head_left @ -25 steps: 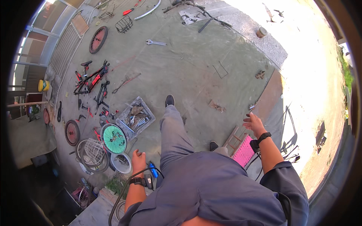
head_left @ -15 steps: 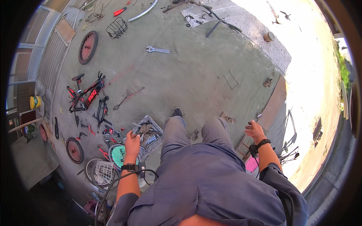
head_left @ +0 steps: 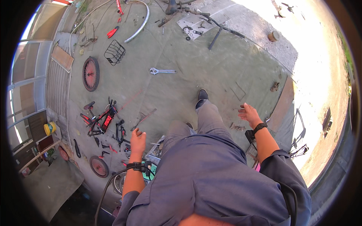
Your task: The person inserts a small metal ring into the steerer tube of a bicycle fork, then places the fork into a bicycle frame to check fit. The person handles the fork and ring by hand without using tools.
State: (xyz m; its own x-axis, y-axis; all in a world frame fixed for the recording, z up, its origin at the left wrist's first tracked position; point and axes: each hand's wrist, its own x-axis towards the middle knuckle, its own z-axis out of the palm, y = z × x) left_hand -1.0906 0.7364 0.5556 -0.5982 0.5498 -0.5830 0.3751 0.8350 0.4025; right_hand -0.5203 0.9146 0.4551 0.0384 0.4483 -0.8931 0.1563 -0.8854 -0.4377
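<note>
Both hands hang in the air above the ground, one on each side of my body. My left hand (head_left: 138,139) is empty, its fingers loosely curled and apart. In the picture it lies beside a black fork-like bicycle part (head_left: 120,135) and a grey tray of metal parts (head_left: 155,150), touching neither. My right hand (head_left: 249,114) is open and empty, its fingers apart. A thin bent wire piece (head_left: 238,91) lies on the ground beyond it. Farther ahead on the floor is a large silver adjustable wrench (head_left: 163,71). My right shoe (head_left: 203,94) is forward of the left.
At left lie a black-and-red bicycle frame (head_left: 103,121), a red-spoked wheel (head_left: 91,74), another wheel (head_left: 99,166) and a black wire basket (head_left: 114,52). A handlebar (head_left: 224,28) lies at the top. A brown board (head_left: 279,104) lies at right, with a cylindrical block (head_left: 273,36) farther off.
My right leg has come forward in a step. The wrench, wheels and frame now sit lower in view and slightly right. Both hands stay empty, the right one a little higher in view.
</note>
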